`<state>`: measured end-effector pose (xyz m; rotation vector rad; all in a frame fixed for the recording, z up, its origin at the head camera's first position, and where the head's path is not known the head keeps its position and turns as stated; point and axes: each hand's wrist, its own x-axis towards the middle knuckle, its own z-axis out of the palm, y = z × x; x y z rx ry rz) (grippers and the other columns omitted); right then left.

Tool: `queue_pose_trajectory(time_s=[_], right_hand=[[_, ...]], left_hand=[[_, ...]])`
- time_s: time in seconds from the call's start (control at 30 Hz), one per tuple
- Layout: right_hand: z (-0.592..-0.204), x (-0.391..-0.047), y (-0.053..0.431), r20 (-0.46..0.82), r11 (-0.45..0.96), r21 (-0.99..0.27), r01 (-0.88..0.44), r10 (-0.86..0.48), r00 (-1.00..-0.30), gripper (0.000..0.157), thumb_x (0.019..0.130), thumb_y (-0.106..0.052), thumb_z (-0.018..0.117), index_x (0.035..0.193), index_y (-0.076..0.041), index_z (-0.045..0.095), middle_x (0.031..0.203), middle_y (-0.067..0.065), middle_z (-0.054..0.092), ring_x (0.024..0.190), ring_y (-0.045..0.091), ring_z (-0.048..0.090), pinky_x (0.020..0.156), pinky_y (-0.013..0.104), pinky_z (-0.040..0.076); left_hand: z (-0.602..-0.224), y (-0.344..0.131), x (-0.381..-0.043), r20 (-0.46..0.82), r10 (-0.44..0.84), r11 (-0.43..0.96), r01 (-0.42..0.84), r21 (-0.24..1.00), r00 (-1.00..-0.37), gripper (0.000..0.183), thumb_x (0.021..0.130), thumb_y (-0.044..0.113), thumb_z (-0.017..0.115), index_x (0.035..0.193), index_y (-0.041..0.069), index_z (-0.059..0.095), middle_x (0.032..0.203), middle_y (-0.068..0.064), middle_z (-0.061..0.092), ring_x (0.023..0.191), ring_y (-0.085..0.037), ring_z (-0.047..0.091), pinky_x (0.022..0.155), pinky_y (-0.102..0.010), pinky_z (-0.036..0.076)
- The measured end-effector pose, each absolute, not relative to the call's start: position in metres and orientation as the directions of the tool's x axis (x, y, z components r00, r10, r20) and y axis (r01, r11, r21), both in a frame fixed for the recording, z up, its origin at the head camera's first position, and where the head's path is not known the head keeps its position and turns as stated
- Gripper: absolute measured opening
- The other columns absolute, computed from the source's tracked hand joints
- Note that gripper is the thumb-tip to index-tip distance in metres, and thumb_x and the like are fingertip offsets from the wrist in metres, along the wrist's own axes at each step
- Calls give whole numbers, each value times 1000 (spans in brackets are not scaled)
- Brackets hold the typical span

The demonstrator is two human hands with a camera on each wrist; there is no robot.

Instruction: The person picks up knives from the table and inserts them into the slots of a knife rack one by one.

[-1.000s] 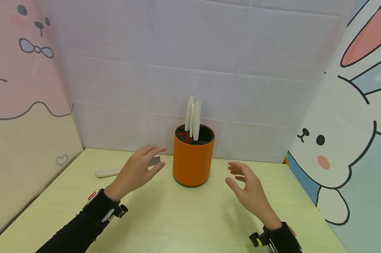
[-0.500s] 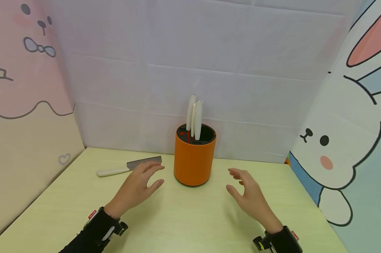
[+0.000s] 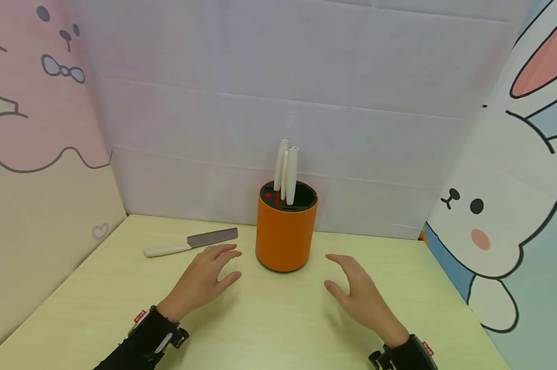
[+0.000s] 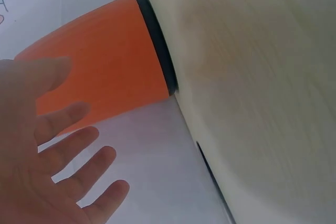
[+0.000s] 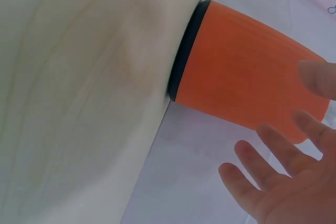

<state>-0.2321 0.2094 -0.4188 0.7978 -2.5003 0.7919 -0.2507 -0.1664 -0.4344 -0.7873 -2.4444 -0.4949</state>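
An orange round knife block (image 3: 285, 239) with a black slotted top stands upright near the back of the table. Several white-handled knives (image 3: 292, 176) stick up out of its slots. Left of the block lies a cleaver (image 3: 212, 237), its grey blade toward the block and its pale handle pointing left. My left hand (image 3: 202, 280) hovers over the table just in front of the cleaver, fingers spread, holding nothing. On the other side, my right hand (image 3: 361, 293) is raised to the right of the block and in front of it, also holding nothing. Both wrist views show spread fingers apart from the block.
The pale wooden table (image 3: 269, 329) ends against a white cloth backdrop (image 3: 204, 123). Panels with cartoon animals rise at both sides, a pink one (image 3: 42, 103) on the left and a rabbit panel (image 3: 496, 205) on the right.
My left hand has drawn back toward me from over the cleaver, which now shows whole. My right hand has come slightly nearer to me. The knife block and knives stay where they were.
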Motion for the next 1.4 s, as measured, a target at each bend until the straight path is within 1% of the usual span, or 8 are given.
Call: queue_pose_trajectory(time_s=[0.23, 0.4, 0.57, 0.73, 0.83, 0.97, 1.2, 1.4], right_hand=[[-423, -229, 204, 453, 702, -375, -605, -431, -781, 55, 93, -33, 64, 142, -26, 39, 139, -5, 42, 126, 15, 39, 98, 46, 42], [-425, -227, 202, 444, 712, -361, -602, -436, -783, 57, 93, -36, 64, 143, -25, 39, 141, -3, 41, 127, 18, 38, 98, 48, 43], [-428, -226, 202, 438, 719, -341, -606, -449, -779, 57, 94, -37, 62, 144, -24, 38, 142, 2, 41, 129, 19, 36, 98, 49, 42], [-428, -226, 202, 430, 728, -346, -592, -438, -790, 57, 93, -38, 62, 144, -25, 39, 143, -3, 39, 130, 15, 33, 100, 46, 40], [-428, -226, 202, 432, 726, -339, -598, -444, -785, 57, 94, -39, 61, 144, -24, 39, 144, -4, 38, 130, 18, 34, 100, 47, 41], [-429, -226, 203, 433, 721, -334, -607, -455, -778, 57, 95, -38, 61, 144, -20, 40, 143, -1, 39, 130, 22, 36, 98, 50, 42], [-429, -227, 203, 406, 733, -363, -575, -431, -806, 57, 93, -39, 63, 144, -25, 40, 143, -9, 37, 130, 13, 33, 101, 45, 40], [-430, -227, 203, 410, 728, -365, -581, -435, -802, 58, 93, -38, 63, 144, -25, 39, 143, -6, 39, 130, 12, 33, 101, 45, 40]], left_hand=[[-441, -168, -250, 550, 445, 758, 624, 189, -707, 52, 88, 36, 69, 133, 13, 55, 135, -11, 51, 120, -30, 47, 94, -55, 42], [-445, -169, -252, 540, 454, 765, 620, 171, -709, 58, 87, 38, 70, 137, 13, 51, 138, -9, 49, 122, -29, 46, 95, -55, 41], [-447, -170, -253, 532, 457, 772, 615, 161, -713, 59, 88, 39, 69, 138, 14, 50, 139, -11, 47, 124, -29, 45, 95, -56, 40], [-446, -176, -255, 506, 450, 788, 594, 164, -736, 58, 89, 39, 67, 138, 13, 50, 141, -12, 45, 125, -30, 43, 97, -56, 38], [-446, -186, -259, 498, 425, 808, 565, 167, -756, 57, 89, 38, 67, 137, 12, 51, 140, -12, 46, 124, -32, 44, 98, -56, 37], [-447, -205, -268, 503, 393, 825, 537, 177, -770, 58, 89, 37, 68, 136, 9, 51, 137, -15, 49, 122, -35, 46, 96, -58, 39], [-454, -242, -281, 448, 321, 841, 468, 270, -835, 55, 92, 37, 65, 137, 11, 49, 136, -15, 49, 121, -37, 44, 96, -59, 37], [-461, -273, -285, 394, 274, 851, 412, 325, -877, 52, 94, 32, 63, 137, 6, 49, 133, -19, 50, 120, -42, 43, 96, -60, 37]])
